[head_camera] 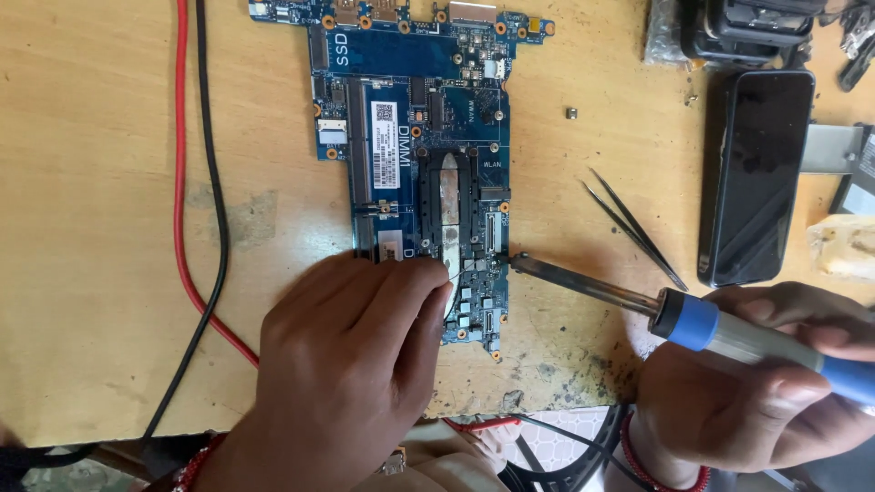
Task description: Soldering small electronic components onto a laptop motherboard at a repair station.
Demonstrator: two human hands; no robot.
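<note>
A blue laptop circuit board (410, 137) lies on the wooden workbench (100, 228). My left hand (351, 364) rests palm down on the board's near end, fingers pressed on it; I cannot tell if something thin is pinched under the fingertips. My right hand (756, 383) grips a soldering iron (693, 323) with a blue and clear handle. Its metal tip (524, 264) touches the board's right edge, just right of my left fingertips.
Black tweezers (633, 228) lie right of the board, beside a dark phone (756, 173). A red and a black wire (196, 182) run down the bench's left side. A small loose component (571, 113) sits near the top. Black equipment (747, 27) stands at the back right.
</note>
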